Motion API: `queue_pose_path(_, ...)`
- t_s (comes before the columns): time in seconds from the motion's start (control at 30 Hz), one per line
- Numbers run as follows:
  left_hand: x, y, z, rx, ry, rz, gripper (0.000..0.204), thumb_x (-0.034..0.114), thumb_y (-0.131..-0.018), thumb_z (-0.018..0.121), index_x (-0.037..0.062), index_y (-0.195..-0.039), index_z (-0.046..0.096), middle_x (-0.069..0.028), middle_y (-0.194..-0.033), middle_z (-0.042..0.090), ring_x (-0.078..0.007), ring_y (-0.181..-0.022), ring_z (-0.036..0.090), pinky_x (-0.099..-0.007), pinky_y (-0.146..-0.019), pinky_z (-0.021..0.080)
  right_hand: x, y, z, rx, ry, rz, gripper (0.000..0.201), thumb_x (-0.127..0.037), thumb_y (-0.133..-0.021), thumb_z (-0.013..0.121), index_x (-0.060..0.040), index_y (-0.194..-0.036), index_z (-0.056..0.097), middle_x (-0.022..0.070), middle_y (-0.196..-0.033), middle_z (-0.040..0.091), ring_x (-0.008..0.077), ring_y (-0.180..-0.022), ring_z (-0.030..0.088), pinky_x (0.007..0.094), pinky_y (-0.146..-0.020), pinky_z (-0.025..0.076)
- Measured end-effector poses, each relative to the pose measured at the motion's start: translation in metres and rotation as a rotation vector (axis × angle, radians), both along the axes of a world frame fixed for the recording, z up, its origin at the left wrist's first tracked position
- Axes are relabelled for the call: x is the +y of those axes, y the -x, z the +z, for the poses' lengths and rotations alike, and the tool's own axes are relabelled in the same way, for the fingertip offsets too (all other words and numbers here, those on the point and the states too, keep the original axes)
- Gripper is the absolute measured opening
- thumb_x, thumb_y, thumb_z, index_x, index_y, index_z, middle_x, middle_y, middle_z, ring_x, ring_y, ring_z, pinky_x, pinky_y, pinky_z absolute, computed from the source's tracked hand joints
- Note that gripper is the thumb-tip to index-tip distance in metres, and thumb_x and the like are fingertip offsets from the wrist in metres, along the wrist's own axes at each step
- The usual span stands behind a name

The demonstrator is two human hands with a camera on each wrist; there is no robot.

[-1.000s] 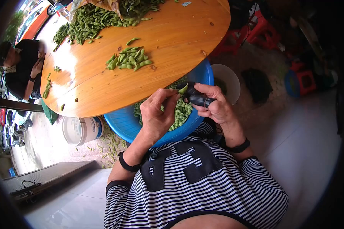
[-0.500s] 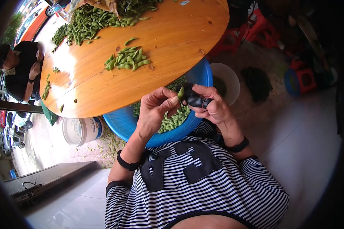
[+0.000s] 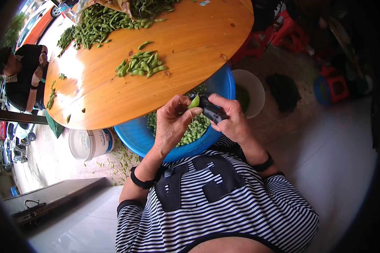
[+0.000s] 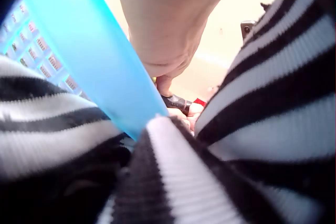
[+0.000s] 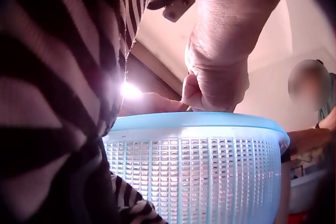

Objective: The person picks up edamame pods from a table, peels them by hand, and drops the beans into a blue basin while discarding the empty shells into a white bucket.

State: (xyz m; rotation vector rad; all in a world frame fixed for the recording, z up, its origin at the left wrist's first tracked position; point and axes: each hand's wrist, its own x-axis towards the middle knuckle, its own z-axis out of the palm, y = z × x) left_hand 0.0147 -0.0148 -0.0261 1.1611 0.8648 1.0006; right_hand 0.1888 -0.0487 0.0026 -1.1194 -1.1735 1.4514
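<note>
Overhead, our left hand [image 3: 169, 126] pinches a pod [image 3: 194, 102] and our right hand [image 3: 234, 118] grips a black object [image 3: 212, 111] above a blue basket [image 3: 135, 141], by the near edge of the wooden table [image 3: 194, 50]; left, a bucket [image 3: 93, 144]. By left wrist we see striped cloth [image 4: 262, 121]; by right, someone [image 5: 326, 98] at right.

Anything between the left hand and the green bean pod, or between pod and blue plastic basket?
Nothing between: left hand pinches pod. Over the basket, the shiny black object in the right hand sits beside the pod; whether it reaches underneath is unclear.
</note>
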Motion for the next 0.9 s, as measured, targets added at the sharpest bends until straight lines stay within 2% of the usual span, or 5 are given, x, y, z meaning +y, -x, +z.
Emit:
queue_pose_path(0.17,0.002,-0.003,0.008,0.483,-0.678,0.205,0.013,0.003,-0.085,0.069,-0.002,-0.092,0.059,-0.0026,-0.071,0.06,-0.0108,-0.063,0.057,-0.0257,-0.056,0.045,0.002,0.004,-0.003,-0.32,-0.307,-0.066,0.038,0.013,-0.073,0.049,0.0071,-0.109,0.059,0.0056,-0.087,0.056,0.0103,-0.078,0.051,0.0224,-0.067,0.042)
queue_pose_path(0.33,0.015,0.016,0.021,0.145,0.139,-0.311,0.032,0.025,-0.102,0.044,-0.0009,-0.09,0.059,-0.0049,-0.065,0.06,-0.0076,-0.048,0.049,-0.0219,-0.046,0.039,0.002,-0.003,-0.009,-0.276,-0.282,-0.062,0.037,0.013,-0.072,0.05,0.0063,-0.107,0.059,0.008,-0.084,0.054,0.0138,-0.077,0.053,0.0247,-0.064,0.042)
queue_pose_path(0.57,0.011,0.007,0.031,0.002,0.286,-0.233,0.023,0.011,-0.099,0.039,-0.0007,-0.092,0.057,-0.001,-0.062,0.048,-0.0069,-0.054,0.041,-0.0216,-0.048,0.033,-0.009,0.017,-0.003,-0.767,-0.549,-0.152,0.047,0.012,-0.061,0.063,0.0043,-0.107,0.058,0.0182,-0.094,0.05,0.0356,-0.083,0.058,0.037,-0.065,0.048)
queue_pose_path(0.77,0.009,0.003,0.019,0.231,0.023,-0.21,0.018,0.009,-0.092,0.04,-0.0014,-0.096,0.054,-0.0036,-0.072,0.05,-0.0089,-0.057,0.042,-0.0219,-0.052,0.035,-0.01,0.022,-0.002,-0.696,-0.561,-0.161,0.047,0.012,-0.062,0.063,0.0021,-0.107,0.057,0.0173,-0.092,0.048,0.0378,-0.08,0.057,0.0405,-0.065,0.047)
queue_pose_path(0.9,0.01,0.001,0.021,0.015,0.278,-0.22,0.021,0.014,-0.089,0.038,0.0008,-0.091,0.055,-0.0012,-0.064,0.05,-0.0093,-0.056,0.042,-0.0239,-0.054,0.035,-0.002,0.011,-0.006,-0.657,-0.495,-0.18,0.038,0.011,-0.068,0.06,0.0021,-0.104,0.059,0.0155,-0.086,0.048,0.0342,-0.078,0.057,0.0399,-0.063,0.045)
